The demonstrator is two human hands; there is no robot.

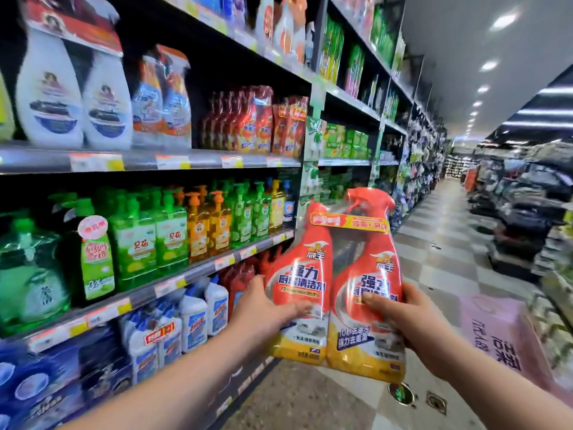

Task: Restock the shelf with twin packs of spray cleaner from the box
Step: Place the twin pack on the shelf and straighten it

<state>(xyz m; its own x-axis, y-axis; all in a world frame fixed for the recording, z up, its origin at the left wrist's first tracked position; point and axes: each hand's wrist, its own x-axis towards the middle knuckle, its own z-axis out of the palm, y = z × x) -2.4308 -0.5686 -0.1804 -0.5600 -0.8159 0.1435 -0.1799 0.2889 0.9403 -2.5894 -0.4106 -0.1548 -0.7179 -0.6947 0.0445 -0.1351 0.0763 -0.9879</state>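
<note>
I hold a twin pack of spray cleaner (339, 274) upright in front of me: two red-and-yellow trigger bottles wrapped in clear film with a yellow band near the top. My left hand (266, 308) grips its lower left side and my right hand (400, 318) grips its lower right side. The pack hangs in the aisle, just right of the shelving. More red twin packs (257, 119) like it stand on the upper shelf (148, 161), right of white bottles. A pink box (502, 333) sits low at the right, partly behind my right arm.
Green and orange pump bottles (173, 231) fill the middle shelf, and white-and-blue bottles (192, 315) the shelf below. The checkered aisle floor (434, 243) runs away ahead. Dark display bins (527, 206) line the right side.
</note>
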